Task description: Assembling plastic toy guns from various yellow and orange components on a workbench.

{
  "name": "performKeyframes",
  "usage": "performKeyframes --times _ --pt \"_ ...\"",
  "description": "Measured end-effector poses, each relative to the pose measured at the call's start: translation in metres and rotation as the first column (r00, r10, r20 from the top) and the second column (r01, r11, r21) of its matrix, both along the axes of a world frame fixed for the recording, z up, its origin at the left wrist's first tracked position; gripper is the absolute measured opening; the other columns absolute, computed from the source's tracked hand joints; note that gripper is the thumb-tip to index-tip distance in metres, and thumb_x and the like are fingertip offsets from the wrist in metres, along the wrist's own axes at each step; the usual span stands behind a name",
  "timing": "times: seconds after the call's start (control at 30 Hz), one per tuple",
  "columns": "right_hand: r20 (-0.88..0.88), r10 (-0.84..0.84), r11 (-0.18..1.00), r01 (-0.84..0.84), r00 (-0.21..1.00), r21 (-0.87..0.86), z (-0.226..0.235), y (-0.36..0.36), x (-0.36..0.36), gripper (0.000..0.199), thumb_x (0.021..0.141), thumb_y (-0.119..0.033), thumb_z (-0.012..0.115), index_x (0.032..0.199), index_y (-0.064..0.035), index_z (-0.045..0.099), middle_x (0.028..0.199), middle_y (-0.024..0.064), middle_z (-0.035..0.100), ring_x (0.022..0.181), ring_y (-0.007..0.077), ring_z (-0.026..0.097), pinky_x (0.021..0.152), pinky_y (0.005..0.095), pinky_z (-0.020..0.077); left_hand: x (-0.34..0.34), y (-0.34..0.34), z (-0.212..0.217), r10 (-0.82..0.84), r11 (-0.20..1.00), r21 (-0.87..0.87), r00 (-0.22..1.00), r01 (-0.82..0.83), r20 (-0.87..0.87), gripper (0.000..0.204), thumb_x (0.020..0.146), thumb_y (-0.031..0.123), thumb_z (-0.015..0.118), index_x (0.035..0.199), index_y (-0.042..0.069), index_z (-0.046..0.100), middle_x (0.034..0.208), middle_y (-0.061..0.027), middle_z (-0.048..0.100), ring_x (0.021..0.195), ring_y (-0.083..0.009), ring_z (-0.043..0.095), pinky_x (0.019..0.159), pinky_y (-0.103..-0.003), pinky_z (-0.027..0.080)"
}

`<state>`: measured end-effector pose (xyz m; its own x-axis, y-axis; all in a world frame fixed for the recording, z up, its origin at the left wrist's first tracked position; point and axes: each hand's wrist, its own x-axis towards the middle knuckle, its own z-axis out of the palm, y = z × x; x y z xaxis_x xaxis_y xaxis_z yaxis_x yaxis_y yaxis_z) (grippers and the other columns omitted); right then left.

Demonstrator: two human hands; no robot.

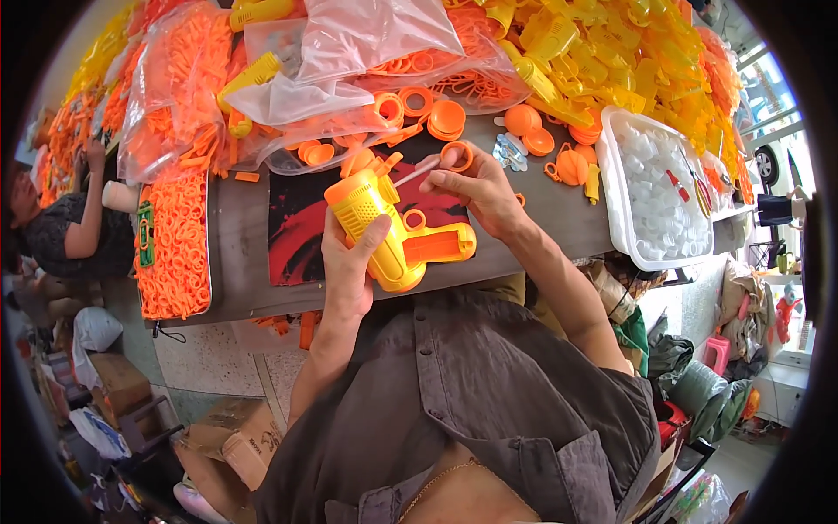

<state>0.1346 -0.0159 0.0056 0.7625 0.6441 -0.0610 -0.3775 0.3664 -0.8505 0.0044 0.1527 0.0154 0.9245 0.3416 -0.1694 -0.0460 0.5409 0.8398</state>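
Note:
My left hand (347,262) is wrapped round a yellow plastic toy gun body (391,262), thumb on its side. An orange round piece caps its wide end, and its handle, with an open hollow, points right. My right hand (485,194) pinches an orange ring (457,157) between thumb and fingers, just right of the toy. A thin whitish stick (416,172) runs from those fingers toward the toy's top; whether it is gripped or fixed to the toy I cannot tell. Beneath lies a black and red mat (297,236).
An orange-filled tray (175,253) stands left, a white tub (615,188) of translucent pieces right. Orange cups (447,118), bags of orange parts (175,96) and heaped yellow shells (602,61) crowd the far side. Another person (74,210) sits at far left.

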Motion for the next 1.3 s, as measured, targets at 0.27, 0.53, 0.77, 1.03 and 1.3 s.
performKeyframes --times 0.27,0.53,0.77,1.03,1.3 --pt "-0.061 0.199 0.976 -0.203 0.978 -0.076 -0.01 -0.008 -0.002 0.036 0.105 -0.028 0.041 0.121 0.0014 0.054 0.129 0.0145 0.056 0.111 0.0215 0.061 0.094 0.0315 0.0512 -0.005 0.0 0.003 0.033 0.997 0.069 0.999 -0.031 -0.034 0.05 0.084 0.007 0.075 0.126 0.006 0.048 0.11 -0.0066 0.062 0.098 -0.0155 0.063 0.089 -0.032 0.052" --pt "-0.227 0.156 0.984 -0.131 0.961 0.122 -0.014 -0.016 -0.006 0.037 0.103 -0.025 0.047 0.131 -0.0001 0.049 0.131 0.0118 0.055 0.113 0.0196 0.06 0.097 0.0331 0.0508 -0.004 0.0 -0.002 0.041 0.993 0.11 0.998 -0.036 -0.038 0.05 0.084 0.006 0.074 0.126 0.006 0.048 0.111 -0.0068 0.062 0.099 -0.0164 0.064 0.09 -0.033 0.053" --pt "-0.193 0.089 0.982 -0.053 0.977 0.181 -0.009 -0.015 -0.009 0.043 0.099 -0.024 0.056 0.137 -0.0079 0.045 0.138 0.0113 0.052 0.122 0.0191 0.055 0.1 0.0352 0.0475 0.004 -0.005 -0.002 -0.006 0.992 0.126 0.999 0.011 -0.045 0.052 0.083 0.007 0.075 0.127 0.006 0.047 0.114 -0.0077 0.061 0.1 -0.017 0.063 0.091 -0.034 0.053" --pt "0.534 -0.015 0.963 0.155 0.846 -0.219 -0.007 -0.016 -0.008 0.033 0.087 -0.013 0.071 0.118 -0.0076 0.061 0.107 0.0021 0.061 0.095 0.0133 0.061 0.081 0.0287 0.0528 0.019 -0.008 -0.03 -0.077 0.968 0.246 0.994 0.055 0.083 0.057 0.089 0.017 0.071 0.137 0.007 0.043 0.124 -0.0064 0.055 0.11 -0.0196 0.057 0.095 -0.035 0.048" --pt "0.745 -0.186 0.905 0.407 0.64 -0.123 -0.007 -0.003 -0.027 0.032 0.081 -0.011 0.068 0.108 -0.0022 0.055 0.098 0.0128 0.058 0.091 0.0278 0.061 0.079 0.0358 0.0499 0.038 -0.005 -0.042 -0.196 0.92 0.359 0.978 0.156 0.077 0.065 0.096 0.032 0.057 0.149 0.006 0.028 0.147 -0.0144 0.038 0.133 -0.0277 0.042 0.11 -0.041 0.034"
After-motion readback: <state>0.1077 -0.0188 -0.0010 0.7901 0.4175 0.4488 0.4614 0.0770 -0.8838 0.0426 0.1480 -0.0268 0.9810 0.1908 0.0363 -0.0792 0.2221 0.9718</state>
